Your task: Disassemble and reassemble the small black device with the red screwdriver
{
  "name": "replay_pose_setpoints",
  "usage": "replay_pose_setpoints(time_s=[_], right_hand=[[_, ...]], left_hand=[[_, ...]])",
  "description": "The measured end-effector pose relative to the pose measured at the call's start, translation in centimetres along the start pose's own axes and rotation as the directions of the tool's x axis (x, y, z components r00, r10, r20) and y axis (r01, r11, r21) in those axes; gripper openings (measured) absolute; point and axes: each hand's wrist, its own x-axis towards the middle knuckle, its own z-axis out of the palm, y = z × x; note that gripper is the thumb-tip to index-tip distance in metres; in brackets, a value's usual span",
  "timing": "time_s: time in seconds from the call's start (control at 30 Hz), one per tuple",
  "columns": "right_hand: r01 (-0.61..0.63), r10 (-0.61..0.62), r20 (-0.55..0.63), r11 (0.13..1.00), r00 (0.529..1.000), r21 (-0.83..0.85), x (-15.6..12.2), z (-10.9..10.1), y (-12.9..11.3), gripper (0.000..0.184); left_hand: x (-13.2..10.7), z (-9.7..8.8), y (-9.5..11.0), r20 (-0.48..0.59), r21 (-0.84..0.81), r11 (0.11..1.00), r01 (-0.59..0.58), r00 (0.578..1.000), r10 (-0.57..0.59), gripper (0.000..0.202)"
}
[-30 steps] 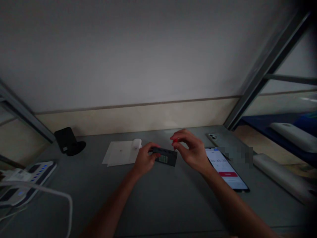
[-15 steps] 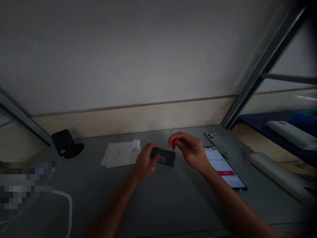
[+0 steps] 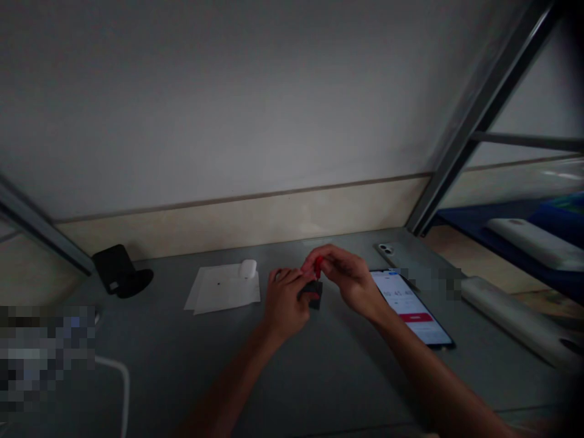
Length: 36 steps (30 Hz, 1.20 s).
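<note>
My left hand (image 3: pixel 286 305) is closed around a small dark grey box (image 3: pixel 316 300), hiding most of it; only the right end shows below and beside the fingers. In the closed fingertips of my right hand (image 3: pixel 353 281) is a small red-handled screwdriver (image 3: pixel 319 266), pointing down at the box's right end. The left fingertips reach over to the screwdriver and meet the right fingers there. Whether its tip sits in a screw cannot be made out.
Left of my hands, white paper sheets (image 3: pixel 219 301) carry a white earbud case (image 3: pixel 247 268) and a tiny dark speck. To the right lie a lit phone (image 3: pixel 429 331), a second phone (image 3: pixel 384 249) and a long pale object (image 3: pixel 511 316). A black stand (image 3: pixel 114 267) is at far left.
My left hand has shifted right along the box, covering its slotted edge and label, and its fingers have come up to the screwdriver. My right hand has stayed nearly in place.
</note>
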Motion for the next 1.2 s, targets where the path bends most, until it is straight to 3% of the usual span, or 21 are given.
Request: replay_pose_setpoints(time_s=[0.17,0.33,0.5,0.63,0.8,0.97,1.13,1.2], right_hand=[[0.084,-0.097,-0.076,0.984,0.992,-0.158,0.0,0.2,-0.3,0.012],[0.013,-0.014,-0.013,0.999,1.000,-0.036,0.0,-0.1,-0.1,0.023],[0.097,-0.110,-0.089,0.985,0.990,-0.141,0.1,-0.4,0.4,0.010],[0.025,-0.026,-0.008,0.999,1.000,-0.020,0.1,-0.5,0.6,0.025],[0.111,-0.123,-0.067,0.981,0.990,-0.157,0.1,-0.4,0.4,0.013],[0.024,-0.022,0.023,0.998,0.999,-0.064,-0.1,-0.6,0.2,0.026],[0.114,-0.124,-0.050,0.980,0.991,-0.161,0.1,-0.9,0.3,0.014],[0.097,-0.103,-0.035,0.986,0.994,-0.134,0.1,-1.1,0.5,0.017]], left_hand=[[0.0,0.0,0.0,-0.003,0.030,1.000,-0.010,1.000,0.010,0.024],[0.0,-0.1,0.1,-0.008,0.053,0.998,-0.018,1.000,0.019,0.025],[0.0,-0.1,0.1,-0.007,0.065,0.998,-0.027,1.000,0.027,0.023],[0.0,-0.1,0.1,-0.008,0.066,0.997,-0.033,0.999,0.034,0.024],[-0.2,0.0,-0.2,-0.012,0.066,0.997,-0.048,0.999,0.049,0.024],[-0.2,0.2,-0.5,-0.014,0.070,0.996,-0.056,0.998,0.057,0.025],[-0.3,0.3,-0.5,-0.011,0.055,0.996,-0.071,0.997,0.072,0.025],[-0.3,0.4,-0.5,-0.017,0.051,0.996,-0.074,0.997,0.075,0.024]])
